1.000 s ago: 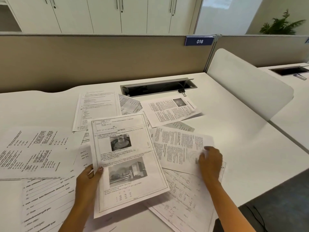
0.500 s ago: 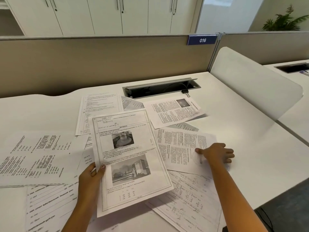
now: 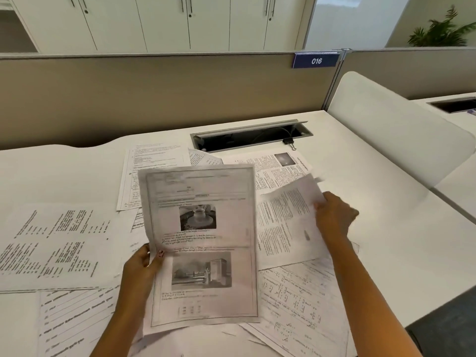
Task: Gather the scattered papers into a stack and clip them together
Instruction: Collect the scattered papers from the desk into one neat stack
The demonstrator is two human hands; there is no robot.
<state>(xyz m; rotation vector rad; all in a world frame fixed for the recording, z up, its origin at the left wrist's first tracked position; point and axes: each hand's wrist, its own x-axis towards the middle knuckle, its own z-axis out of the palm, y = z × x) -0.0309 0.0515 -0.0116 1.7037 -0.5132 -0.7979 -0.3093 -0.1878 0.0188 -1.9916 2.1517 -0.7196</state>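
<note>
Toward the desk's left edge, several text sheets point(image 3: 55, 243) lie flat and ungathered. The left hand point(image 3: 144, 264) pinches the left margin of the picture sheet point(image 3: 203, 243), raised off the desk point(image 3: 386, 228) near its front edge. The right hand point(image 3: 334, 217), which half a second ago pressed flat on the dense text sheet point(image 3: 286, 225), has now closed on its right edge and peeled it up, tilted, just beside the picture sheet. Judging by this, a second page is about to join the first, so stacking has barely begun. The binder clip point(image 3: 288, 141) waits untouched by the cable tray point(image 3: 252, 135) near the back edge
</note>
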